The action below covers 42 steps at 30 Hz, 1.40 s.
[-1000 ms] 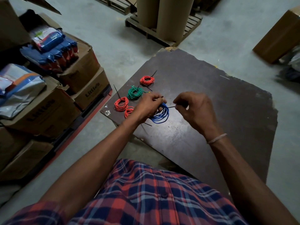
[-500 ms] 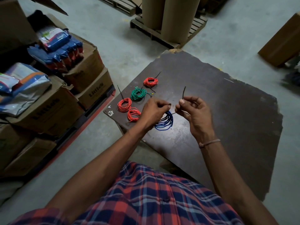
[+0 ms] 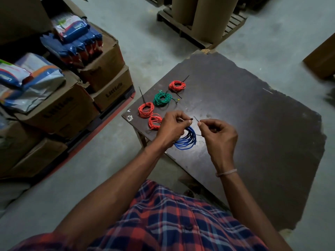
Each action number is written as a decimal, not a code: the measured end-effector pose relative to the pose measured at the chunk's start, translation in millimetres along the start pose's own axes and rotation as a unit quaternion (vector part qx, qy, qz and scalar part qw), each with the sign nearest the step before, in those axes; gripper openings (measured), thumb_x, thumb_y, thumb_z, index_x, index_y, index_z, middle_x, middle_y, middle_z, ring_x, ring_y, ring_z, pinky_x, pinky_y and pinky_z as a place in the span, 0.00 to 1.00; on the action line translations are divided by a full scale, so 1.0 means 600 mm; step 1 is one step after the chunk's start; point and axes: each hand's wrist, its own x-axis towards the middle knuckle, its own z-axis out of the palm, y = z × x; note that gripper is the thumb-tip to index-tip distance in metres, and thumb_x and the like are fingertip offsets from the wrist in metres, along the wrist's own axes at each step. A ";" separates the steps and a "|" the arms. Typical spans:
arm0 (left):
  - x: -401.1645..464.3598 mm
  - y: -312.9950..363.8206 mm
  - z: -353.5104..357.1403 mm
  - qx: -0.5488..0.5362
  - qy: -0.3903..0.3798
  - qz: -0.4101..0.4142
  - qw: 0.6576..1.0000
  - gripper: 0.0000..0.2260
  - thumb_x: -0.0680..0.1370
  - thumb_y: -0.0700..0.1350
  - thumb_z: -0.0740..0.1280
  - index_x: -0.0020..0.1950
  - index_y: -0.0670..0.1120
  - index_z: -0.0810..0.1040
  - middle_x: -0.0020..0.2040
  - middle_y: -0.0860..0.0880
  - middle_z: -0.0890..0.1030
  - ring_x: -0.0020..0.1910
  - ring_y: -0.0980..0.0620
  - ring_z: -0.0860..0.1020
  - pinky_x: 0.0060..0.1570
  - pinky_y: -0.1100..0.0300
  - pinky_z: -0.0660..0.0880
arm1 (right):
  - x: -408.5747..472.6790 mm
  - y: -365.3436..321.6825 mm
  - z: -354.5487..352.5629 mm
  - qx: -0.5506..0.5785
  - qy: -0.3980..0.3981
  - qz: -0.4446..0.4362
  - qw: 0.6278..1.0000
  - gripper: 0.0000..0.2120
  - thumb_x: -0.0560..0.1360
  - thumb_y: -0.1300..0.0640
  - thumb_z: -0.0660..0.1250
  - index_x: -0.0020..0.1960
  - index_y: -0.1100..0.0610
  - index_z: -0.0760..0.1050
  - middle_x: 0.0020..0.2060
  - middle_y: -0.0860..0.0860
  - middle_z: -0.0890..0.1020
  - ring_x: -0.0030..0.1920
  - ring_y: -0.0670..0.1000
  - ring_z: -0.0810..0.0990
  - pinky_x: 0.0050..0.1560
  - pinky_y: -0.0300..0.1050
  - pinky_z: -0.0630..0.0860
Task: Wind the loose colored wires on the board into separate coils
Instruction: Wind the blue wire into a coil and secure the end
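Observation:
A blue wire coil [image 3: 187,140] hangs from my left hand [image 3: 171,126], which grips it and pinches the head end of a thin black cable tie [image 3: 190,119]. My right hand [image 3: 218,134] pinches the tie's other end just to the right. Both hands hover over the near left part of the dark board [image 3: 253,127]. On the board lie three red coils [image 3: 177,86], [image 3: 146,109], [image 3: 155,121] and one green coil [image 3: 162,99], each bound with a black tie.
Stacked cardboard boxes [image 3: 76,98] with packets on top stand on a red pallet to the left. Large cardboard rolls on a wooden pallet [image 3: 197,22] stand behind the board. Another box [image 3: 322,60] sits at the far right. Grey concrete floor surrounds the board.
My right hand has lowered the tie's tail from pointing up and now holds its tip close to the head end in my left hand. The blue coil stays in my left hand.

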 end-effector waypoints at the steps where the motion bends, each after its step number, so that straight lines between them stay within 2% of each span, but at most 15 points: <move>1: -0.001 -0.002 -0.001 -0.002 0.003 0.001 1.000 0.04 0.78 0.38 0.73 0.50 0.39 0.83 0.37 0.44 0.81 0.24 0.59 0.73 0.24 0.67 0.68 | -0.002 -0.002 0.001 -0.020 0.004 -0.014 1.000 0.04 0.73 0.56 0.78 0.47 0.55 0.88 0.41 0.50 0.87 0.41 0.48 0.86 0.45 0.46 0.84; 6: -0.001 -0.006 -0.003 0.003 0.021 0.005 1.000 0.03 0.77 0.39 0.73 0.49 0.40 0.84 0.37 0.45 0.81 0.25 0.60 0.74 0.27 0.64 0.72 | -0.006 -0.015 0.009 -0.068 0.018 -0.057 0.996 0.02 0.73 0.58 0.77 0.45 0.56 0.88 0.39 0.48 0.86 0.38 0.43 0.84 0.40 0.32 0.77; 12: 0.000 -0.009 -0.004 0.025 0.045 0.006 0.999 0.03 0.75 0.43 0.75 0.45 0.45 0.83 0.35 0.48 0.83 0.28 0.55 0.78 0.33 0.56 0.78 | -0.007 -0.029 0.014 -0.120 0.016 -0.075 0.990 0.01 0.73 0.58 0.76 0.43 0.54 0.87 0.35 0.42 0.82 0.37 0.40 0.82 0.39 0.33 0.76; 15: 0.002 -0.009 -0.006 0.023 0.043 0.012 0.999 0.04 0.74 0.43 0.76 0.44 0.47 0.81 0.33 0.49 0.81 0.28 0.54 0.77 0.32 0.56 0.77 | -0.008 -0.037 0.014 -0.137 0.009 -0.078 0.987 0.02 0.74 0.57 0.75 0.43 0.54 0.87 0.33 0.38 0.79 0.36 0.39 0.81 0.42 0.41 0.80; 18: 0.003 -0.009 -0.008 0.023 0.035 0.020 0.999 0.04 0.74 0.43 0.76 0.43 0.47 0.81 0.33 0.49 0.81 0.29 0.54 0.77 0.32 0.55 0.77 | -0.008 -0.041 0.013 -0.135 0.001 -0.083 0.987 0.04 0.74 0.58 0.75 0.42 0.55 0.87 0.32 0.34 0.78 0.38 0.35 0.81 0.54 0.53 0.82; 21: 0.005 -0.009 -0.009 0.027 0.033 0.026 0.999 0.04 0.74 0.43 0.75 0.43 0.48 0.82 0.32 0.51 0.80 0.29 0.53 0.77 0.33 0.53 0.78 | -0.006 -0.041 0.015 -0.125 -0.001 -0.078 0.989 0.04 0.74 0.58 0.75 0.41 0.55 0.87 0.32 0.33 0.77 0.38 0.33 0.81 0.58 0.60 0.82; 26: 0.007 -0.009 -0.009 0.027 0.033 0.031 0.999 0.03 0.74 0.42 0.75 0.44 0.47 0.82 0.32 0.50 0.80 0.29 0.53 0.77 0.34 0.52 0.79 | -0.001 -0.036 0.016 -0.125 0.000 -0.066 0.990 0.04 0.74 0.58 0.75 0.40 0.55 0.87 0.31 0.34 0.78 0.38 0.32 0.80 0.59 0.59 0.81; 29: 0.009 -0.009 -0.008 0.020 0.034 0.029 0.999 0.03 0.74 0.43 0.75 0.44 0.48 0.82 0.31 0.51 0.79 0.30 0.53 0.77 0.34 0.52 0.78 | 0.002 -0.034 0.017 -0.120 -0.001 -0.067 0.990 0.05 0.74 0.56 0.74 0.40 0.54 0.87 0.31 0.37 0.80 0.37 0.38 0.82 0.61 0.61 0.80; 31: 0.010 -0.010 -0.007 0.019 0.037 0.028 0.999 0.03 0.74 0.43 0.75 0.44 0.48 0.83 0.31 0.51 0.79 0.30 0.53 0.76 0.34 0.53 0.77 | 0.002 -0.035 0.017 -0.120 -0.002 -0.059 0.991 0.05 0.74 0.56 0.74 0.40 0.54 0.87 0.31 0.37 0.80 0.37 0.41 0.83 0.58 0.60 0.81; 42: 0.013 -0.011 -0.009 0.019 0.035 0.030 0.999 0.02 0.74 0.42 0.75 0.45 0.47 0.83 0.31 0.52 0.78 0.30 0.53 0.76 0.34 0.54 0.77 | 0.003 -0.038 0.020 -0.126 -0.003 -0.059 0.990 0.06 0.74 0.57 0.74 0.39 0.53 0.86 0.30 0.39 0.80 0.36 0.44 0.82 0.60 0.62 0.81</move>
